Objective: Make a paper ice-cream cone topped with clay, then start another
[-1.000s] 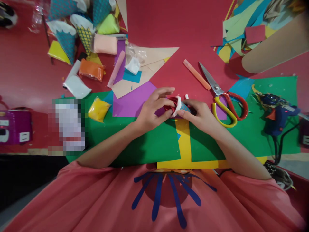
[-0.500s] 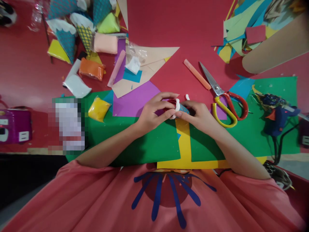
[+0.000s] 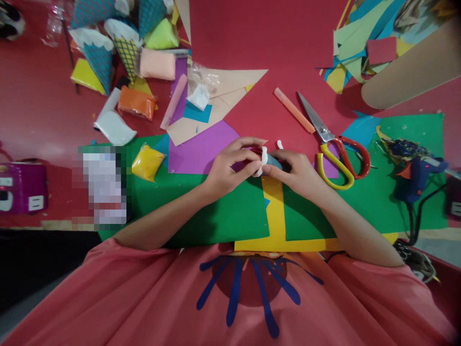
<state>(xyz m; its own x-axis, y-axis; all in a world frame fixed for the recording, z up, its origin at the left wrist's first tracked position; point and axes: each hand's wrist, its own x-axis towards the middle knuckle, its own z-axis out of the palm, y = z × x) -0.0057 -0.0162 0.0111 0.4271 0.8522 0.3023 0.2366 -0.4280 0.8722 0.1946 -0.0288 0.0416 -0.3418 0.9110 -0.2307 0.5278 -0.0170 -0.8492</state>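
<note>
Between my two hands lies a small blue paper cone with a red lattice pattern, its mouth turned to the left. White modelling clay forms a wavy band round the rim. My left hand pinches the clay and rim with thumb and fingers. My right hand wraps the cone's body, thumb along its near side; the tip is hidden by the fingers. Just beyond the cone, a small loose bit of white clay rests on the red table.
Scissors and an orange stick lie to the right, with a blue glue gun farther off. Finished-looking cones and clay packets, including a yellow packet, sit at left. Green foam sheets lie beneath my arms.
My left thumb has shifted very slightly along the clay rim. Both hands keep their hold on the cone, and everything else stays in place.
</note>
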